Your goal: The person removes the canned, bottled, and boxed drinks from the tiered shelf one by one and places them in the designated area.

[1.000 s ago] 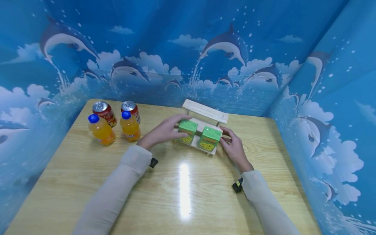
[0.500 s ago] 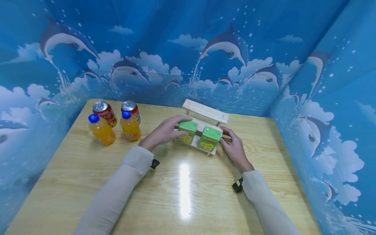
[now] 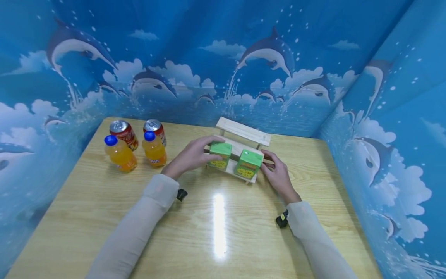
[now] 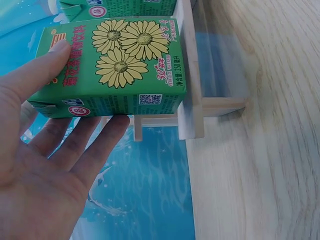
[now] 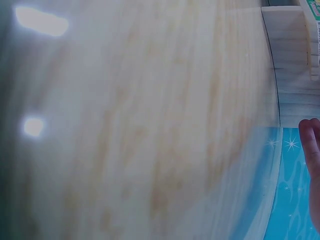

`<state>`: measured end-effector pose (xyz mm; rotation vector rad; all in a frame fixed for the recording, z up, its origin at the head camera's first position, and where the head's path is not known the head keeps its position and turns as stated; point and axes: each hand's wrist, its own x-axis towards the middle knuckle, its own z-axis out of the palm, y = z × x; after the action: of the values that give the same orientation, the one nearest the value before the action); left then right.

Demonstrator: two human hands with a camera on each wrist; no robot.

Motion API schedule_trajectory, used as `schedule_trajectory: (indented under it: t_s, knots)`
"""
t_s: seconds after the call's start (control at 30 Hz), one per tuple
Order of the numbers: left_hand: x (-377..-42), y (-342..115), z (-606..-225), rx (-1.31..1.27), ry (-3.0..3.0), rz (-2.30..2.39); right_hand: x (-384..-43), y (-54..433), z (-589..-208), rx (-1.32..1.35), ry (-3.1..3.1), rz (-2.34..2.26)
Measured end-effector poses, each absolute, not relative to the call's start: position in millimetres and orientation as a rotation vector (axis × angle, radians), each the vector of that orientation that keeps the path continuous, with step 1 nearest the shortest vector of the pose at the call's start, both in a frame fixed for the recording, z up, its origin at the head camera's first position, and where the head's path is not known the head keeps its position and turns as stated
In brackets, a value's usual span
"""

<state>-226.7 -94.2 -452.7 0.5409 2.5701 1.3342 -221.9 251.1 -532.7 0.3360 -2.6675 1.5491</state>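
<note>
A stepped wooden rack point(image 3: 244, 131) bears two green drink cartons with yellow flowers. My left hand point(image 3: 191, 155) grips the left carton point(image 3: 220, 154). In the left wrist view the thumb lies on the printed front of this carton point(image 4: 132, 60) and the fingers reach behind it; its base is at the rack's lower board point(image 4: 192, 75). The right carton point(image 3: 249, 163) stands upright on the same step. At the rack's right end my right hand point(image 3: 278, 176) holds the rack's edge between thumb and bent fingers. Only some fingertips point(image 5: 310, 130) show in the right wrist view.
Two orange soda bottles with blue caps, one left point(image 3: 121, 155) and one right point(image 3: 155, 151), stand left of my left hand. Behind them are two red cans point(image 3: 126, 136). A dolphin-print curtain point(image 3: 223, 58) encloses the table point(image 3: 195, 232) at the back and sides.
My left hand has shifted the left carton slightly to the left along the step, widening the gap between the cartons. The right hand and the rack look unmoved.
</note>
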Motion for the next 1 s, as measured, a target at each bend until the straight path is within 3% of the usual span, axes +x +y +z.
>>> schedule_trajectory:
  t_s: [1.0]
  knots:
    - [-199, -153, -456, 0.384, 2.584, 1.514, -221, 249, -532, 0.335, -2.65, 1.566]
